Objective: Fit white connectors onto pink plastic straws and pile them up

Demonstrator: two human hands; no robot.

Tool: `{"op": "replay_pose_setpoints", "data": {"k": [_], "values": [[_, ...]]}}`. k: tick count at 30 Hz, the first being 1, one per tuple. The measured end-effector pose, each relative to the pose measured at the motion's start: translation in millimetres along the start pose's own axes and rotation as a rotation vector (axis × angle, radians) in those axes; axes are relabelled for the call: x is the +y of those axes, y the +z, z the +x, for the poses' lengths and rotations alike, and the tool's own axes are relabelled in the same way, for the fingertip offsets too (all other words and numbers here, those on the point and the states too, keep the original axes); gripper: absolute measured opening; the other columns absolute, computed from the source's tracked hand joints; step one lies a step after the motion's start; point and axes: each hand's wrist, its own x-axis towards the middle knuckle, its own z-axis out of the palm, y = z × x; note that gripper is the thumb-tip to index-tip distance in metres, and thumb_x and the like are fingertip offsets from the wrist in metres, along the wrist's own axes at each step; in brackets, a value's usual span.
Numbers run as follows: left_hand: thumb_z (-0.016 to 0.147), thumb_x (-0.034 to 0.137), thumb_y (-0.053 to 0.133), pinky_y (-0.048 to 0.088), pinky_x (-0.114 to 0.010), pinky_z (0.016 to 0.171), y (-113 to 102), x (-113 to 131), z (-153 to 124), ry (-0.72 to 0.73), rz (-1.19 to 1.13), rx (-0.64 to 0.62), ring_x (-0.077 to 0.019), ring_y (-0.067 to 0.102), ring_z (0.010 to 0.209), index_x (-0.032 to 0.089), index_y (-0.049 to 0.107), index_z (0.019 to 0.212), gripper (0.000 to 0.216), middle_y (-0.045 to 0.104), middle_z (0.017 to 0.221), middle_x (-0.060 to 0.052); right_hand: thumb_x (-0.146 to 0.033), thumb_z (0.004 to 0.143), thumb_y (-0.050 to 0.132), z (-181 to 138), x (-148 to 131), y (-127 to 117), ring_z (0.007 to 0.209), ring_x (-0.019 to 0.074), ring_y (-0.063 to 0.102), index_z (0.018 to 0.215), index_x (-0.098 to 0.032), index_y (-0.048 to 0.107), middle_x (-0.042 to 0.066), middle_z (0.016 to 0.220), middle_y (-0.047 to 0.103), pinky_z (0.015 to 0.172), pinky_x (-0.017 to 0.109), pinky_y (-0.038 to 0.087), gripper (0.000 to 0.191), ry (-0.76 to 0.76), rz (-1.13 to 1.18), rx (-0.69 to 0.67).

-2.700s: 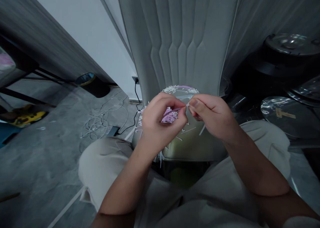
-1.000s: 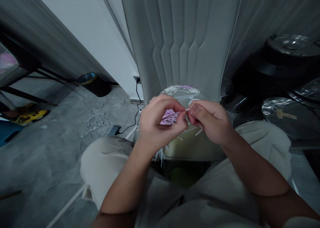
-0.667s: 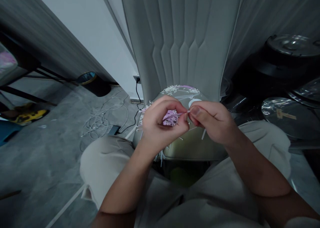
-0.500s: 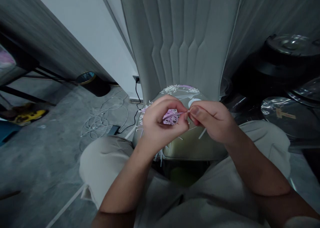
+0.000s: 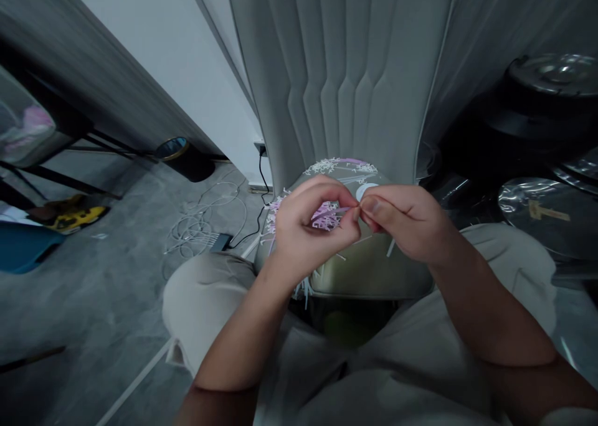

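Note:
My left hand [image 5: 315, 223] is closed in a pinch, thumb and forefinger forming a ring, on a thin purple strip [image 5: 332, 212]. The strip runs across that ring to the fingertips. My right hand [image 5: 404, 220] pinches at the strip's end, its thumb on top, touching the left fingertips; the exact end is hidden between the fingers. Below and behind the left hand lies a heap of purple and white short pieces [image 5: 324, 219] on the seat of a grey chair [image 5: 369, 279]. A white round object [image 5: 367, 190] shows partly behind the right hand.
More small white pieces [image 5: 322, 166] lie toward the backrest, with pale strips [image 5: 357, 178] beside them. On the floor at left are coiled cables [image 5: 191, 227], a black bin [image 5: 187, 159] and a blue container [image 5: 28, 245]. Round clear-lidded items [image 5: 555, 77] stand at right.
The view has shifted slightly, so the scene sits further right. Both hands keep their pinch on the purple strip, with little visible change.

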Motion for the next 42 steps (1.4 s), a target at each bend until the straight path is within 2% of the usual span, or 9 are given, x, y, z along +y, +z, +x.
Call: {"op": "replay_pose_setpoints", "data": {"k": [5,8,11,14,20,28,35,42], "values": [[0.076,0.007,0.065,0.05,-0.026,0.067,-4,3,6,-0.001,-0.008,-0.05,-0.0102,0.059,0.071,0.02,0.06,0.078,0.014,0.063,0.075,0.001,-0.041,0.097,0.045,2,0,-1,0.054,0.0074,0.035,0.062,-0.018,0.047,-0.004,0.058,0.041,0.052,0.024,0.029,0.042,0.028,0.071,0.011],[0.077,0.011,0.068,0.05,-0.028,0.07,-11,7,9,-0.002,0.044,-0.057,-0.0111,0.059,0.075,0.02,0.062,0.086,0.014,0.064,0.079,0.001,-0.044,0.096,0.046,6,1,1,0.052,0.0074,0.034,0.062,-0.018,0.048,-0.004,0.057,0.04,0.051,0.025,0.029,0.043,0.072,0.17,0.097],[0.077,0.016,0.07,0.05,-0.029,0.072,-16,9,7,-0.018,0.085,-0.013,-0.012,0.058,0.078,0.02,0.063,0.09,0.015,0.062,0.082,0.0,-0.049,0.094,0.048,9,2,3,0.051,0.0077,0.033,0.06,-0.018,0.046,-0.004,0.055,0.038,0.049,0.025,0.028,0.046,0.113,0.248,0.172],[0.078,0.016,0.07,0.049,-0.028,0.071,-17,10,3,-0.017,0.107,0.039,-0.0117,0.057,0.077,0.02,0.063,0.09,0.015,0.061,0.081,0.0,-0.052,0.093,0.049,9,4,6,0.051,0.0078,0.032,0.06,-0.018,0.046,-0.004,0.055,0.037,0.049,0.024,0.027,0.047,0.13,0.297,0.168],[0.078,0.01,0.068,0.049,-0.025,0.069,-12,15,-1,0.026,0.141,0.056,-0.0101,0.058,0.075,0.02,0.063,0.088,0.015,0.064,0.081,0.001,-0.048,0.095,0.048,3,2,14,0.052,0.0075,0.032,0.061,-0.018,0.047,-0.003,0.058,0.039,0.049,0.024,0.027,0.045,0.148,0.367,0.138],[0.074,0.006,0.068,0.049,-0.024,0.067,-9,21,-3,0.02,0.134,0.073,-0.0093,0.058,0.072,0.017,0.062,0.084,0.017,0.063,0.077,0.001,-0.032,0.096,0.046,-4,-6,17,0.055,0.0074,0.033,0.062,-0.018,0.044,-0.003,0.061,0.039,0.051,0.024,0.027,0.037,0.118,0.289,0.172],[0.073,0.006,0.068,0.05,-0.023,0.064,-5,18,-7,0.024,0.086,0.113,-0.0089,0.059,0.071,0.017,0.061,0.082,0.016,0.063,0.077,0.001,-0.029,0.097,0.045,-5,-4,18,0.053,0.0072,0.031,0.06,-0.018,0.041,-0.005,0.057,0.035,0.051,0.025,0.026,0.039,0.011,0.157,0.155],[0.071,0.004,0.069,0.05,-0.022,0.065,-1,15,-8,-0.005,0.042,0.127,-0.0087,0.06,0.07,0.016,0.061,0.08,0.016,0.063,0.075,0.0,-0.026,0.098,0.041,-4,1,21,0.053,0.0075,0.031,0.06,-0.018,0.039,-0.005,0.057,0.035,0.05,0.025,0.026,0.038,-0.013,0.191,0.126]]}}
